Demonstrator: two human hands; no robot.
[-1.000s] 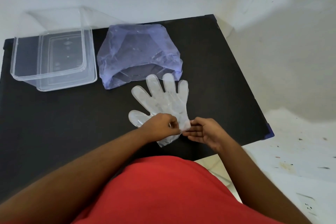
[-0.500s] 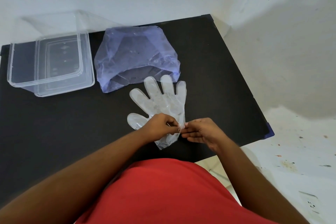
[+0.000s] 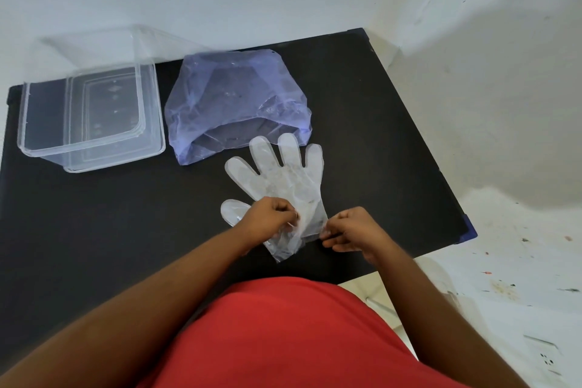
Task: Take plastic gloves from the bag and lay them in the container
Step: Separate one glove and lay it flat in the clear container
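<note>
A clear plastic glove (image 3: 283, 179) lies flat on the black table (image 3: 94, 214), fingers pointing away from me. My left hand (image 3: 271, 219) pinches the glove near its cuff. My right hand (image 3: 352, 231) pinches the cuff's right edge, a short way apart from the left. The cuff looks like more than one thin layer. A crumpled bluish plastic bag (image 3: 236, 104) sits just beyond the glove's fingertips, its mouth open toward me. The clear rectangular container (image 3: 31, 123) stands at the table's far left, with nothing visible inside.
A white wall runs behind the table. The table's right edge (image 3: 441, 173) drops to a white floor with paint specks. A socket (image 3: 544, 359) shows at the lower right. My red shirt fills the bottom of the view.
My right hand has drawn to the right, away from my left hand, pulling at the cuff edge. The glove, bag and container have stayed where they were.
</note>
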